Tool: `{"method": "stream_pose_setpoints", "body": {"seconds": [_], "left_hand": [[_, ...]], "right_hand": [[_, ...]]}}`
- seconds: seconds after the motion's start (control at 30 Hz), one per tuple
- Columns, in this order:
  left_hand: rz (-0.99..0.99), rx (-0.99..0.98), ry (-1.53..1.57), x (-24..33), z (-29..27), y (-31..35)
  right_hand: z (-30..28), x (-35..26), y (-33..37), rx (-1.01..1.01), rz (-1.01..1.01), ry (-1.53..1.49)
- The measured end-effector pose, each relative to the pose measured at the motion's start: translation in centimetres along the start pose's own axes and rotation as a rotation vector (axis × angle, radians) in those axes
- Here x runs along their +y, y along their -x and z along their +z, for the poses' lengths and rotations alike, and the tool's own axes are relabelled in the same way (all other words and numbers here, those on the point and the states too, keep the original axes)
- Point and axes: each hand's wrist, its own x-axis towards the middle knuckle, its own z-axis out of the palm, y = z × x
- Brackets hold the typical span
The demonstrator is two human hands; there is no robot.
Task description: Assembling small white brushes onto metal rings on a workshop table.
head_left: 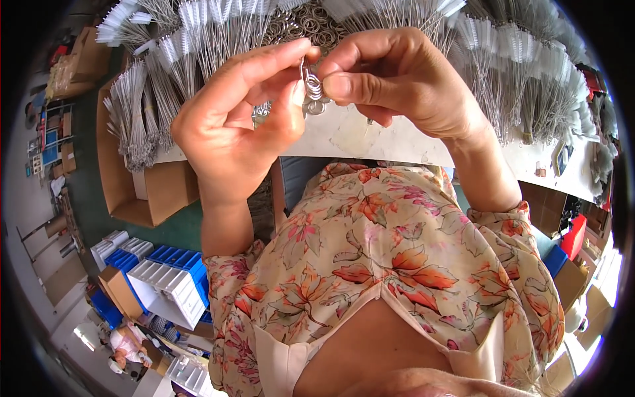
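Above the near edge of the white table (350,135), my two hands meet fingertip to fingertip. My left hand (241,119) pinches a thin silver metal loop between thumb and forefinger; its exact kind is too small to tell. Several silver rings (313,86) hang together by the loop. The thumb and forefinger of my right hand (407,79) close on the right side of these rings. Beyond my hands lies a heap of metal rings (307,23). More small metal pieces (261,111) lie behind my left hand, partly hidden by it.
Bundles of thin wire brushes with white bristles stand at the left (149,106) and right (522,86) of the table. An open cardboard box (155,198) is at its left end. White and blue plastic bins (165,288) stand lower left; another person (129,347) is farther off.
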Motion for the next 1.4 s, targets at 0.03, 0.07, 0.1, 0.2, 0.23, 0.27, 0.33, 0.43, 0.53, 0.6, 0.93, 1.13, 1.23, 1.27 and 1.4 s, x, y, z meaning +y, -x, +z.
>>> {"method": "stream_pose_setpoints", "body": {"seconds": [0.03, 0.07, 0.1, 0.2, 0.23, 0.27, 0.33, 0.43, 0.53, 0.6, 0.93, 1.13, 1.23, 1.27, 1.4], "left_hand": [[-0.033, -0.014, 0.005, 0.0, -0.1, 0.0], [-0.039, -0.016, 0.006, -0.1, -0.3, 0.0], [-0.107, -0.034, 0.036, -0.1, -0.6, -0.2], [-0.256, -0.07, 0.115, -0.8, -1.3, -0.5], [-0.333, -0.086, 0.165, -1.1, -1.8, -0.4], [-0.37, -0.074, 0.167, -1.4, -1.5, -0.3], [-0.537, -0.274, 0.053, -2.6, -2.6, -0.1], [-0.577, -0.405, -0.318, -4.7, -5.1, 1.1], [-0.693, -0.073, -0.457, -6.6, -12.0, 0.5], [-0.643, 0.2, -0.694, -8.8, -18.7, 0.6], [-0.999, 0.087, -0.968, -15.4, -27.3, -1.2], [-1.009, 0.041, -0.95, -13.9, -29.0, 0.0], [-0.972, 0.122, -0.846, -11.9, -27.8, 0.8], [-0.901, 0.229, -0.72, -11.5, -28.2, 1.5], [-0.585, 0.429, -0.544, -7.9, -19.4, -2.1]], "right_hand": [[0.0, 0.3, -0.1, 0.002, 0.004, -0.005], [0.0, 0.6, -0.2, 0.017, -0.066, 0.068], [0.0, 0.7, -0.4, 0.021, -0.142, 0.146], [0.4, 1.1, -0.6, 0.083, -0.105, 0.144], [0.5, 1.7, -0.8, 0.047, -0.118, 0.141], [0.5, 2.8, -0.7, 0.149, -0.221, 0.334], [0.7, 5.0, -0.8, 0.261, -0.353, 0.653], [1.0, 10.5, 0.4, 0.237, -0.393, 0.828], [0.9, 13.9, 2.0, 0.201, -0.341, 0.932], [0.9, 14.4, 2.2, 0.152, -0.36, 1.061], [0.5, 13.6, 1.0, 0.085, -0.559, 1.028], [-4.9, 8.4, 0.8, 0.497, -0.505, 0.844], [-10.0, 6.9, -0.3, 0.714, -0.523, 1.029], [-10.5, 5.8, -0.7, 0.808, -0.46, 1.004], [-12.7, 4.9, -2.1, 0.797, -0.181, 1.141]]}}
